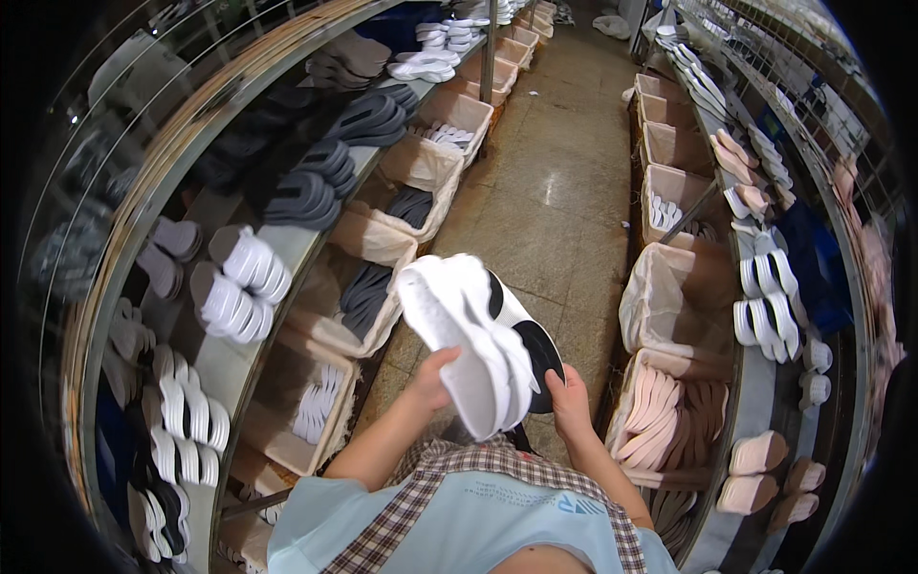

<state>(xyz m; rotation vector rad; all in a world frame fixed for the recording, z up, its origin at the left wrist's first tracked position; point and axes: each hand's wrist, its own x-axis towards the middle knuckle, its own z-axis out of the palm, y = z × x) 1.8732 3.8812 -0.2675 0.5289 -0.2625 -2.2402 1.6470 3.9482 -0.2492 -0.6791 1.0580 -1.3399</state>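
Observation:
In front of my body, a stack of white shoe soles is held up at a slant by my left hand, whose fingers close around the edge of the stack. My right hand pinches the near end of a white sole with black patches. That sole lies partly behind the white stack, so much of it is hidden. Whether it is a single sole or several cannot be told. Both hands are above the aisle, away from the shelves.
Left, a metal shelf bears stacked white soles and dark grey soles. Below it stand lined baskets holding soles. Right, another shelf has white and pink soles, with baskets beneath. The stone-floored aisle runs between.

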